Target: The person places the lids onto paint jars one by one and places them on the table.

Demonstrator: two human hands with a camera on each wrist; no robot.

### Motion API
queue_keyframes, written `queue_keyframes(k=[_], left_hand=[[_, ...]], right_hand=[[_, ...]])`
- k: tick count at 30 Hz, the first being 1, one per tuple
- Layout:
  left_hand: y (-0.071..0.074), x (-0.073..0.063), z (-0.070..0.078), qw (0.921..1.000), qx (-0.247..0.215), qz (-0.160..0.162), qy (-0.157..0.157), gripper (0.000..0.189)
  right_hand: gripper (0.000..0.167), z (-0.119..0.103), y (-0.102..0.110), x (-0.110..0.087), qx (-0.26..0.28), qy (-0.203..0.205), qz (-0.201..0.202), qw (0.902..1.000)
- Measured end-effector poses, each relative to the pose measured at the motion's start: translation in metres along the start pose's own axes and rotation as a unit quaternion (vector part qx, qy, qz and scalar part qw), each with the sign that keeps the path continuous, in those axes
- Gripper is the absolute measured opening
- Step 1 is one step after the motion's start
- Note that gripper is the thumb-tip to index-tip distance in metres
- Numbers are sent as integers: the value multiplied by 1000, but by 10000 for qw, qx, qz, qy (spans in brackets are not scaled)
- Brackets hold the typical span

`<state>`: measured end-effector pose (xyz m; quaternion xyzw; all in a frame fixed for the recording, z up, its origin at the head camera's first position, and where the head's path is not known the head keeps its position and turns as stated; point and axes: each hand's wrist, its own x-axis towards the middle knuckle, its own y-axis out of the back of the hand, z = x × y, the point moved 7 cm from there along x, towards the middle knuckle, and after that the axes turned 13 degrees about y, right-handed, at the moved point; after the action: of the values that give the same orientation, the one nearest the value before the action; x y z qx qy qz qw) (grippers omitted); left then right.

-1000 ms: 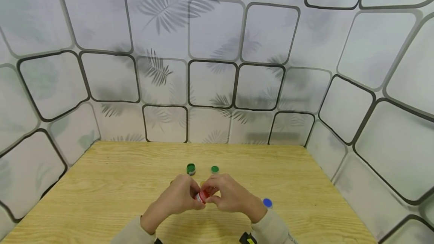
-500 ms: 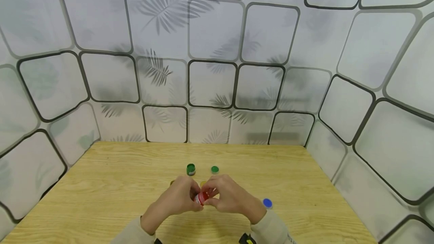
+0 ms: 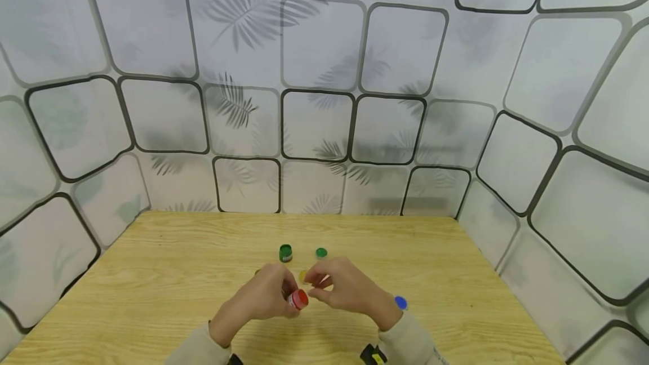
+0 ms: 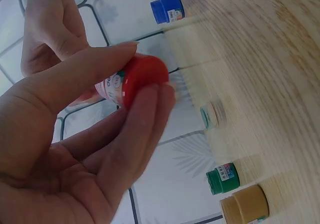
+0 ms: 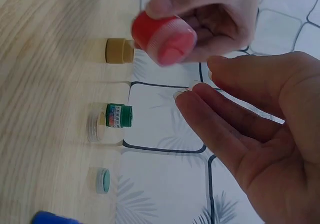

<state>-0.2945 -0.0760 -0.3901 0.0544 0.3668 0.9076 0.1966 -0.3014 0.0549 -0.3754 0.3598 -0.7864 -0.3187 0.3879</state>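
Note:
My left hand [image 3: 263, 293] holds a small red paint jar [image 3: 298, 299] between thumb and fingers, tilted above the table. In the right wrist view, the ribbed, see-through end of the red jar [image 5: 170, 41] faces my right hand [image 5: 265, 119]. A white label with print shows on the jar [image 4: 132, 81] in the left wrist view. Just right of the jar, my right hand [image 3: 345, 287] has its fingers loosely bent and apart from the jar, with nothing seen between them. Behind the hands lies a yellow lid [image 3: 303, 276].
On the wooden table [image 3: 203, 241] stand an open green jar [image 3: 285, 253] and, right of it, a green lid [image 3: 321, 253]. An ochre jar [image 5: 119, 50] is mostly hidden behind my left hand in the head view. A blue-topped thing [image 3: 400, 302] sits beside my right wrist.
The right fingers have come off the red jar and moved slightly right and up. The left hand has tipped the jar so its round end shows more.

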Motion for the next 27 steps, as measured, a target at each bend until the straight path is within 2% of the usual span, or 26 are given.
queue_keyframes(k=[8, 18, 22, 27], left_hand=[[-2, 0, -8, 9992, 347, -68, 164, 17], [-8, 2, -16, 9974, 488, -305, 438, 20], [-9, 3, -18, 9967, 567, -313, 481, 22], [-10, 4, -22, 9957, 640, -348, 576, 23]], right_hand=[[9, -1, 10, -2, -161, 175, 202, 9995], [8, 8, 8, -4, -115, -13, 78, 9999], [9, 11, 8, -5, -125, -121, -90, 9998], [14, 15, 4, -7, -207, -357, -542, 9977]])
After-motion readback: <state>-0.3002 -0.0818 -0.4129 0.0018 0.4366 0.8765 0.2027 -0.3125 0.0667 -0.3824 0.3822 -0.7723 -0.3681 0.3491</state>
